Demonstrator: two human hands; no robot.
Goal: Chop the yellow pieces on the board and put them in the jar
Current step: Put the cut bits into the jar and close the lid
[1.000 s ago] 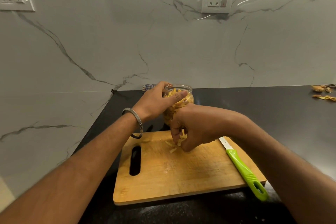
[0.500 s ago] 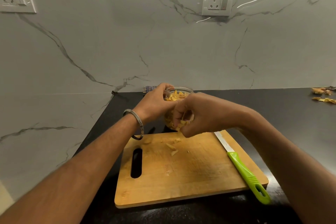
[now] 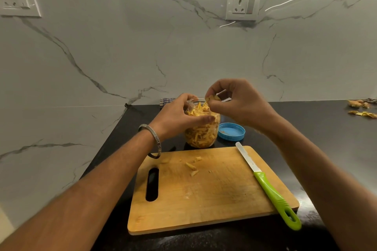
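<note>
Spreading across the lower half of the frame, a glossy black countertop (image 3: 318, 128) meets a grey-white marble-patterned wall (image 3: 122, 47) with dark veins. Two white switch sockets sit on that wall, one at the upper left (image 3: 19, 0) and one right of centre near the top (image 3: 242, 5). A wooden cutting board (image 3: 214, 195) with a slot handle lies at lower centre; a few yellow pieces (image 3: 191, 167) remain on its far part. A green-handled knife (image 3: 273, 193) rests along the board's right edge, its handle end overhanging the corner. Just beyond the board stands the clear jar (image 3: 202, 134), nearly full of yellow strips, with a blue lid (image 3: 231, 131) lying upturned beside it on the right. The left hand (image 3: 179, 116) wraps the jar's neck, a steel bangle (image 3: 153, 144) on its wrist bearing engraving too small to read. The right hand (image 3: 240, 104) pinches a small bunch of yellow bits (image 3: 212, 99) over the jar's mouth. Peel scraps (image 3: 361, 108) lie at the far right.
</note>
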